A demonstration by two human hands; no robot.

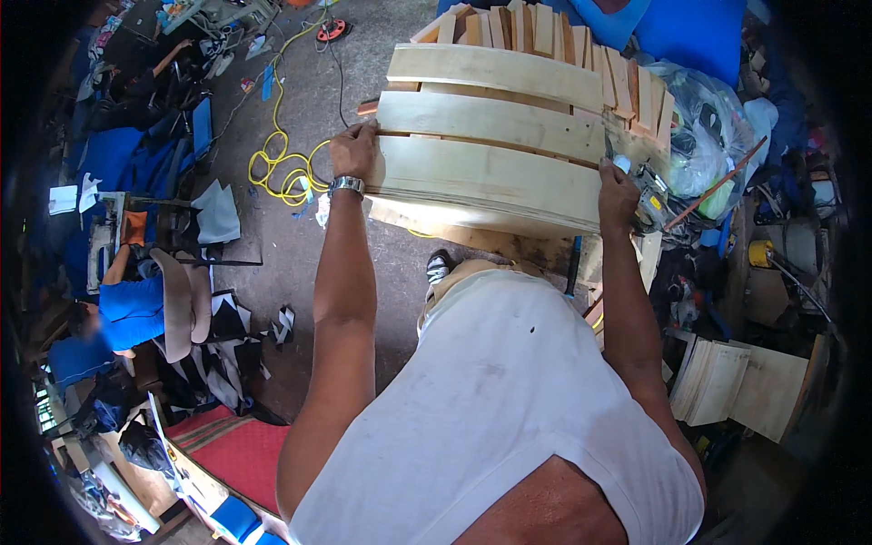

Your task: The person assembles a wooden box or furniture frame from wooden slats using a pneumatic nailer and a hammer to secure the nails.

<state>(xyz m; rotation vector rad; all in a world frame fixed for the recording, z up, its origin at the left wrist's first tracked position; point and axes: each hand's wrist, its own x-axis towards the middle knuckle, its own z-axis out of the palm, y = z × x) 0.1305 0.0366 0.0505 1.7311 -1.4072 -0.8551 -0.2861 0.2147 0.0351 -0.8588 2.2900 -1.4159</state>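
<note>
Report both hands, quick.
Left hand: curled at the left end of the nearest board; grip can't be told.
Right hand: curled at its right end; grip can't be told.

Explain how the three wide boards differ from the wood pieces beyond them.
The wide boards look broad and long; the wood pieces look narrow and shorter. The wide boards run left to right; the wood pieces mostly point front to back. The wide boards are evenly pale; the wood pieces range from cream to reddish brown. Both look unpainted.
</note>
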